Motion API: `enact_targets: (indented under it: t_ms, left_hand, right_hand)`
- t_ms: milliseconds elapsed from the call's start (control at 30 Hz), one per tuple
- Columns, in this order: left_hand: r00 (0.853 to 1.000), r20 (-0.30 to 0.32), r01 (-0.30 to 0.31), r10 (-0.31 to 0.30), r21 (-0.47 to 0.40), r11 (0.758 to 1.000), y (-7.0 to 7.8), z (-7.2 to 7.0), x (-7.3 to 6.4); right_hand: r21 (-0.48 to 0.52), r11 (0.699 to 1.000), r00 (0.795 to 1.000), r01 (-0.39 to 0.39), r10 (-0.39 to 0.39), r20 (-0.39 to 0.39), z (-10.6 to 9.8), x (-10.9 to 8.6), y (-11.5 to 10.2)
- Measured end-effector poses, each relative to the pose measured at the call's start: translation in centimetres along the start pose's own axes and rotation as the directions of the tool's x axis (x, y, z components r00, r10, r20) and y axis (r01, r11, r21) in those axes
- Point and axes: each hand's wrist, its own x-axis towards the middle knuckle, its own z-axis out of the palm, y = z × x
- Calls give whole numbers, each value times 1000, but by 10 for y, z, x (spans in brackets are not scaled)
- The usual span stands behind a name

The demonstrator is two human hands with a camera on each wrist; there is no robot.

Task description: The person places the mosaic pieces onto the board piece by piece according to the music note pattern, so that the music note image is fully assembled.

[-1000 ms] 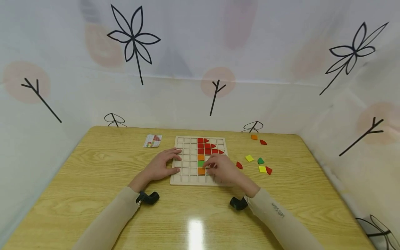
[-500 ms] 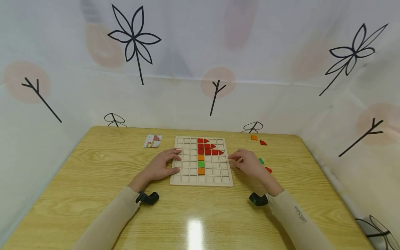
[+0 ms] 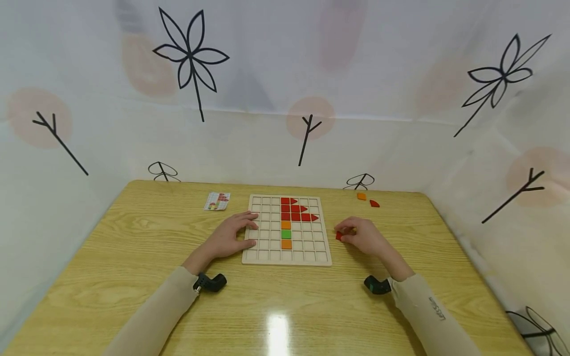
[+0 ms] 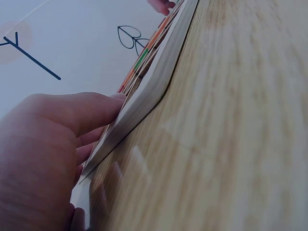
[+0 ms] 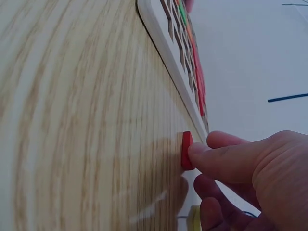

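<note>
A wooden grid board (image 3: 264, 245) lies in the middle of the table. Red squares and triangles form three rows in its upper cells, above a column of an orange square (image 3: 286, 244), a green square (image 3: 286, 234) and another orange square (image 3: 286, 225). My left hand (image 3: 228, 236) rests at the board's left edge, thumb touching the rim (image 4: 127, 115) in the left wrist view. Just right of the board, my right hand (image 3: 364, 236) pinches a small red tile (image 5: 186, 151) between thumb and fingers, low over the table. Its shape is partly covered.
A printed pattern card (image 3: 217, 201) lies beyond my left hand. At the far right sit an orange tile (image 3: 361, 196) and a red quarter-round tile (image 3: 374, 203). A yellow piece (image 5: 196, 219) shows behind the right fingers in the right wrist view. Patterned cloth (image 3: 249, 148) surrounds the table.
My right hand has left the board beside the green square and moved right to the red tile, covering the loose yellow and green tiles. The left hand stays in place.
</note>
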Motion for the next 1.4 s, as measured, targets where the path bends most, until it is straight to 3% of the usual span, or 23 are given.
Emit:
enact_targets:
  t_ms: [533, 1400]
  left_hand:
    - [1000, 2, 6, -6, -3, 1000, -1, 1, 0]
    - [1000, 8, 10, -10, -2, 1000, -3, 1, 0]
  right_hand:
    - [-38, 999, 999, 31, -30, 25, 3, 3, 2]
    - [24, 999, 999, -43, 43, 4, 1, 0, 1]
